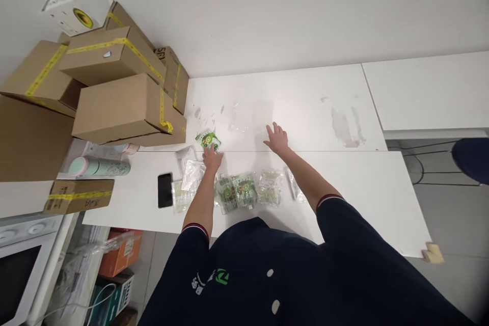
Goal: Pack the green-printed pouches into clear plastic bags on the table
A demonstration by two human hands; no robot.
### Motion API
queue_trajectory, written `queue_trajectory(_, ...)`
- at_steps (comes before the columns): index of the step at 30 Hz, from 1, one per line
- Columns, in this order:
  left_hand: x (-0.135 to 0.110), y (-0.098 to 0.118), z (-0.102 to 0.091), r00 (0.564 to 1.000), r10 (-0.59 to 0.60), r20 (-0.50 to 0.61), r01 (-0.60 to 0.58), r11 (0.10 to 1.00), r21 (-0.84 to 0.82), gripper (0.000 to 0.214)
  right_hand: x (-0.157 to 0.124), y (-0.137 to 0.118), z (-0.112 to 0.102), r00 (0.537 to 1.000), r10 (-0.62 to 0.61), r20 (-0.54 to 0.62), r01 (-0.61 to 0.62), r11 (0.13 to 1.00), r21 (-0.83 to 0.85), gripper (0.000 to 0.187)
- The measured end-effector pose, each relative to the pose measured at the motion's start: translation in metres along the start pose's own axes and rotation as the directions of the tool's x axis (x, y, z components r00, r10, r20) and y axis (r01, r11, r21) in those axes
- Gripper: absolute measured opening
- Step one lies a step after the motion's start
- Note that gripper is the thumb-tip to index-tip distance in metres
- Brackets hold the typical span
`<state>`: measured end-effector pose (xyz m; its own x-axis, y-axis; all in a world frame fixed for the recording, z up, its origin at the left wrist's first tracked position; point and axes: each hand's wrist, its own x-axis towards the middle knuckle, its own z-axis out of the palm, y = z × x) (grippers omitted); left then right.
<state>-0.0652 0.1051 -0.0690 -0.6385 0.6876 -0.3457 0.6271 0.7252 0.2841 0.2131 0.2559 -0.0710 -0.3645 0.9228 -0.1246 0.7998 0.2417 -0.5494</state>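
My left hand (pixel 213 158) is at the lower edge of a small green printed packet (pixel 208 138), its fingers closed on that edge. Flat on the white table, with its fingers apart, my right hand (pixel 277 138) lies by the right edge of a transparent plastic sheet or bag (pixel 250 116), which is hard to make out. Nearer my body lies a row of clear bags, among them a green printed bag (pixel 244 189) and a bag with pale green contents (pixel 269 187). A whitish plastic bag (pixel 193 174) rests beside my left wrist.
A black phone (pixel 165 190) lies left of the bags. Taped cardboard boxes (pixel 114 104) are stacked at the left, with a mint-green bottle (pixel 100 166) below them. The white table (pixel 309 112) has stained patches. A dark blue stool (pixel 471 160) stands at the right.
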Motion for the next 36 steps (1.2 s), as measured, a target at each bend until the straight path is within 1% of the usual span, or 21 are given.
queue_trajectory(2, 0.008, -0.001, 0.003, 0.999, 0.034, 0.014, -0.034, 0.999, 0.019, 0.069, 0.022, -0.004, 0.013, 0.999, -0.005, 0.034, 0.003, 0.998, 0.059, 0.064)
queue_trajectory(4, 0.013, -0.002, 0.006, 0.997, 0.075, -0.004, -0.075, 0.996, 0.05, 0.062, 0.033, -0.004, 0.022, 0.996, 0.026, 0.087, -0.042, 0.982, 0.183, 0.051)
queue_trajectory(6, 0.015, -0.001, 0.007, 0.993, 0.114, -0.021, -0.112, 0.99, 0.091, 0.057, 0.036, -0.001, 0.027, 0.989, 0.065, 0.136, -0.102, 0.953, 0.287, 0.031)
queue_trajectory(9, 0.015, 0.004, 0.01, 0.991, 0.135, -0.01, -0.13, 0.974, 0.184, 0.057, 0.027, 0.006, 0.025, 0.976, 0.107, 0.19, -0.169, 0.922, 0.347, 0.007)
queue_trajectory(10, 0.014, 0.007, 0.011, 0.99, 0.139, 0.004, -0.136, 0.965, 0.223, 0.057, 0.02, 0.009, 0.022, 0.97, 0.12, 0.213, -0.193, 0.91, 0.368, 0.007)
queue_trajectory(13, 0.01, 0.014, 0.012, 0.986, 0.161, 0.051, -0.169, 0.928, 0.331, 0.057, -0.01, 0.023, 0.008, 0.947, 0.16, 0.277, -0.274, 0.853, 0.443, 0.017)
queue_trajectory(15, 0.006, 0.016, 0.011, 0.98, 0.18, 0.079, -0.197, 0.908, 0.37, 0.054, -0.036, 0.031, -0.003, 0.923, 0.189, 0.335, -0.356, 0.748, 0.56, 0.021)
queue_trajectory(17, 0.0, 0.017, 0.01, 0.976, 0.196, 0.099, -0.219, 0.903, 0.371, 0.049, -0.06, 0.037, -0.014, 0.9, 0.193, 0.391, -0.425, 0.586, 0.69, 0.028)
queue_trajectory(19, -0.008, 0.018, 0.01, 0.973, 0.208, 0.096, -0.229, 0.909, 0.349, 0.044, -0.077, 0.038, -0.025, 0.892, 0.236, 0.386, -0.451, 0.402, 0.797, 0.031)
queue_trajectory(20, -0.014, 0.017, 0.011, 0.974, 0.209, 0.084, -0.225, 0.915, 0.334, 0.044, -0.083, 0.037, -0.03, 0.892, 0.283, 0.354, -0.435, 0.315, 0.844, 0.029)
queue_trajectory(21, -0.02, 0.016, 0.013, 0.976, 0.207, 0.069, -0.218, 0.922, 0.319, 0.044, -0.087, 0.036, -0.036, 0.887, 0.342, 0.311, -0.393, 0.206, 0.896, 0.025)
queue_trajectory(22, -0.026, 0.015, 0.015, 0.978, 0.203, 0.051, -0.209, 0.928, 0.308, 0.045, -0.089, 0.035, -0.041, 0.876, 0.408, 0.258, -0.321, 0.095, 0.942, 0.021)
queue_trajectory(24, -0.038, 0.012, 0.02, 0.982, 0.187, 0.007, -0.181, 0.936, 0.303, 0.046, -0.092, 0.034, -0.051, 0.835, 0.531, 0.143, -0.113, -0.089, 0.99, 0.015)
queue_trajectory(25, -0.042, 0.01, 0.022, 0.984, 0.178, -0.011, -0.167, 0.938, 0.305, 0.045, -0.092, 0.035, -0.055, 0.804, 0.585, 0.104, -0.011, -0.16, 0.987, 0.014)
queue_trajectory(26, -0.046, 0.008, 0.024, 0.985, 0.171, -0.023, -0.156, 0.939, 0.307, 0.043, -0.093, 0.035, -0.058, 0.766, 0.636, 0.089, 0.059, -0.208, 0.976, 0.015)
queue_trajectory(27, -0.048, 0.006, 0.025, 0.986, 0.164, -0.026, -0.148, 0.94, 0.306, 0.039, -0.094, 0.036, -0.059, 0.73, 0.676, 0.106, 0.08, -0.237, 0.968, 0.017)
queue_trajectory(28, -0.05, 0.004, 0.026, 0.987, 0.16, -0.021, -0.146, 0.942, 0.302, 0.035, -0.095, 0.037, -0.058, 0.698, 0.7, 0.151, 0.045, -0.254, 0.966, 0.018)
queue_trajectory(31, -0.052, 0.0, 0.026, 0.986, 0.168, 0.012, -0.165, 0.944, 0.286, 0.03, -0.099, 0.038, -0.046, 0.618, 0.703, 0.351, -0.227, -0.268, 0.936, 0.011)
queue_trajectory(32, -0.051, -0.001, 0.025, 0.985, 0.174, 0.015, -0.171, 0.944, 0.284, 0.03, -0.1, 0.036, -0.04, 0.598, 0.693, 0.403, -0.294, -0.278, 0.914, 0.008)
queue_trajectory(34, -0.051, -0.003, 0.023, 0.983, 0.185, 0.016, -0.182, 0.942, 0.283, 0.029, -0.101, 0.031, -0.029, 0.577, 0.674, 0.461, -0.336, -0.318, 0.887, 0.005)
queue_trajectory(36, -0.05, -0.005, 0.02, 0.983, 0.181, -0.002, -0.174, 0.948, 0.265, 0.028, -0.1, 0.022, -0.02, 0.582, 0.66, 0.476, -0.318, -0.354, 0.879, 0.005)
